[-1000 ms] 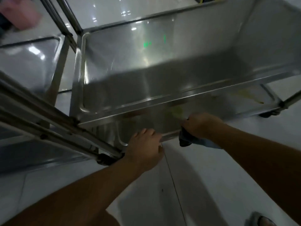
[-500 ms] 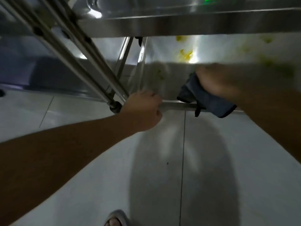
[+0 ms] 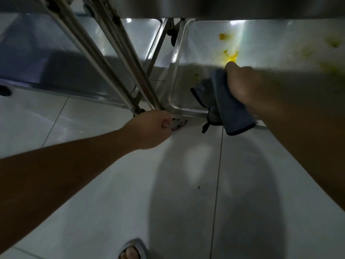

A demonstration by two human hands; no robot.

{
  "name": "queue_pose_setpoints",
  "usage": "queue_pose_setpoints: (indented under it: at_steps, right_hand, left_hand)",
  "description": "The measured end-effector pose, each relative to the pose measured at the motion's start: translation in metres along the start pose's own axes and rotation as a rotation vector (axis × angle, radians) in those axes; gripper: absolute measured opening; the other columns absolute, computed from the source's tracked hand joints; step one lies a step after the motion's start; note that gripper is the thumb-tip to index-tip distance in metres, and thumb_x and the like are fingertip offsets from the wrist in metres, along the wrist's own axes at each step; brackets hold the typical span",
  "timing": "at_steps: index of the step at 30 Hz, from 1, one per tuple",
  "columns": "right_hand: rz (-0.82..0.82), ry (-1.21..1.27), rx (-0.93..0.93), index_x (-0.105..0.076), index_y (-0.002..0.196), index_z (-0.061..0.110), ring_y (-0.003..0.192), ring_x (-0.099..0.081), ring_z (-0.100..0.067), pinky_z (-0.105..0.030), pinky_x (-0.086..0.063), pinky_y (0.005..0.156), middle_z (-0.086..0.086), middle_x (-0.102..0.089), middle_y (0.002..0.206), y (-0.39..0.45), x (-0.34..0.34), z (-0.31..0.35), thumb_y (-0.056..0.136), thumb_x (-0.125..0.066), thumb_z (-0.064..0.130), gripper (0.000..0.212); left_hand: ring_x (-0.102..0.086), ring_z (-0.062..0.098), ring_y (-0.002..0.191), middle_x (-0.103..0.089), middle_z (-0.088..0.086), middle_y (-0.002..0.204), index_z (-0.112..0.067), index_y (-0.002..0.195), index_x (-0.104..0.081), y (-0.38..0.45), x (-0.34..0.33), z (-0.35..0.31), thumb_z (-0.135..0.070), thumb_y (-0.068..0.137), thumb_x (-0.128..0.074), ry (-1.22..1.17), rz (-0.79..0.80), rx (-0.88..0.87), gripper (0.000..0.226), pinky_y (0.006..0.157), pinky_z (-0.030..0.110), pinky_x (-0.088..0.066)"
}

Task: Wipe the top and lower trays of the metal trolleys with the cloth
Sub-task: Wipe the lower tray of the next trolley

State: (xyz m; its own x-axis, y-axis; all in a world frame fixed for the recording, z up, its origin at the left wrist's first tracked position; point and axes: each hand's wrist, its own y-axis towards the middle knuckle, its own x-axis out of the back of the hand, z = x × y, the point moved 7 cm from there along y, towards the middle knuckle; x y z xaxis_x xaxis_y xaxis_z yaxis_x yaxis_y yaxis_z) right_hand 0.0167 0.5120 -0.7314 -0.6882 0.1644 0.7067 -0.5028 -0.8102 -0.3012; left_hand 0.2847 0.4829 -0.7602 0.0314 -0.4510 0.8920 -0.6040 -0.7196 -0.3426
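The right hand [image 3: 242, 85], right of centre in the upper frame, grips a dark blue cloth [image 3: 227, 107] on the lower tray [image 3: 205, 58]; the cloth's tail hangs over the tray's near rim; yellow smears [image 3: 230, 57] lie just beyond the knuckles. Centre frame, the left hand [image 3: 151, 128] curls round the trolley's corner by the slanting legs [image 3: 104, 58]; a sandalled foot [image 3: 131, 249] shows at the bottom edge on the pale tiled floor [image 3: 112, 202].
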Motion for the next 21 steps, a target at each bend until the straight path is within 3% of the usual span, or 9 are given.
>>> queue_pose_setpoints:
  at_steps: [3, 6, 9, 11, 13, 15, 17, 19, 21]
  right_hand:
    - [-0.094, 0.084, -0.065, -0.056, 0.091, 0.012, 0.070, -0.047, -0.021, -0.034, -0.026, 0.056, -0.004, -0.049, 0.080, 0.009, 0.004, 0.005, 0.104, -0.032, 0.041, 0.040]
    - [-0.208, 0.034, 0.035, -0.061, 0.118, 0.001, 0.087, -0.054, -0.031, -0.039, -0.037, 0.071, -0.016, -0.057, 0.096, 0.019, 0.002, 0.017, 0.107, -0.027, 0.038, 0.051]
    - [-0.367, 0.140, 0.135, -0.066, 0.113, 0.001, 0.099, -0.065, -0.037, -0.043, -0.049, 0.084, -0.020, -0.068, 0.107, 0.022, 0.008, 0.036, 0.103, -0.026, 0.046, 0.061]
    - [-0.467, 0.169, 0.254, -0.068, 0.105, 0.008, 0.086, -0.067, -0.024, -0.033, -0.050, 0.076, -0.010, -0.070, 0.095, 0.023, 0.007, 0.052, 0.100, -0.028, 0.049, 0.058]
    - [-0.572, 0.126, 0.410, -0.067, 0.101, 0.018, 0.067, -0.056, -0.003, -0.014, -0.041, 0.065, 0.004, -0.062, 0.085, 0.008, 0.000, 0.075, 0.102, -0.029, 0.048, 0.049]
    - [-0.613, -0.027, 0.542, -0.066, 0.105, 0.019, 0.067, -0.048, -0.006, -0.023, -0.038, 0.064, 0.004, -0.056, 0.088, -0.011, -0.022, 0.095, 0.105, -0.027, 0.046, 0.047]
    - [-0.471, -0.207, 0.638, -0.064, 0.109, 0.015, 0.078, -0.051, -0.018, -0.034, -0.034, 0.069, -0.002, -0.055, 0.093, -0.018, -0.063, 0.105, 0.108, -0.027, 0.042, 0.046]
    - [-0.171, -0.338, 0.655, -0.063, 0.118, 0.016, 0.097, -0.059, -0.027, -0.039, -0.040, 0.078, -0.006, -0.063, 0.108, -0.013, -0.112, 0.098, 0.110, -0.027, 0.040, 0.044]
    - [0.073, -0.368, 0.592, -0.055, 0.142, 0.024, 0.132, -0.051, -0.027, -0.043, -0.039, 0.107, -0.002, -0.058, 0.143, -0.004, -0.146, 0.083, 0.110, -0.025, 0.041, 0.047]
  left_hand:
    - [-0.062, -0.002, 0.071, -0.065, -0.016, 0.085, -0.028, 0.104, -0.073, 0.002, 0.001, 0.025, -0.030, 0.102, -0.059, -0.153, 0.036, 0.080, 0.014, 0.059, 0.011, -0.042]
    - [-0.064, 0.008, 0.067, -0.068, -0.022, 0.077, -0.042, 0.085, -0.075, 0.001, 0.011, 0.054, -0.046, 0.100, -0.057, -0.194, 0.004, 0.169, 0.023, 0.057, 0.023, -0.043]
    - [-0.067, 0.006, 0.082, -0.071, -0.014, 0.092, -0.036, 0.107, -0.069, 0.002, 0.021, 0.077, -0.062, 0.088, -0.067, -0.370, -0.099, 0.269, 0.033, 0.066, 0.027, -0.048]
    - [-0.071, 0.009, 0.100, -0.073, -0.012, 0.109, -0.032, 0.124, -0.063, 0.009, 0.027, 0.079, -0.066, 0.074, -0.073, -0.587, -0.135, 0.243, 0.061, 0.085, 0.034, -0.057]
    - [-0.072, 0.013, 0.108, -0.075, -0.009, 0.114, -0.029, 0.127, -0.063, 0.016, 0.034, 0.074, -0.059, 0.071, -0.079, -0.731, -0.198, 0.157, 0.066, 0.099, 0.044, -0.057]
    - [-0.072, 0.013, 0.108, -0.075, -0.008, 0.112, -0.027, 0.124, -0.064, 0.021, 0.042, 0.065, -0.054, 0.072, -0.081, -0.775, -0.277, 0.102, 0.061, 0.100, 0.043, -0.057]
    - [-0.071, 0.016, 0.107, -0.074, -0.002, 0.109, -0.019, 0.119, -0.067, 0.026, 0.049, 0.058, -0.049, 0.074, -0.081, -0.834, -0.357, 0.040, 0.056, 0.097, 0.040, -0.057]
    - [-0.071, 0.016, 0.102, -0.072, 0.003, 0.100, -0.008, 0.113, -0.067, 0.031, 0.056, 0.050, -0.038, 0.078, -0.081, -0.952, -0.404, -0.029, 0.048, 0.092, 0.033, -0.057]
    - [-0.069, 0.013, 0.092, -0.069, -0.002, 0.087, -0.007, 0.102, -0.067, 0.036, 0.060, 0.043, -0.024, 0.085, -0.078, -1.054, -0.419, -0.073, 0.027, 0.085, 0.027, -0.055]
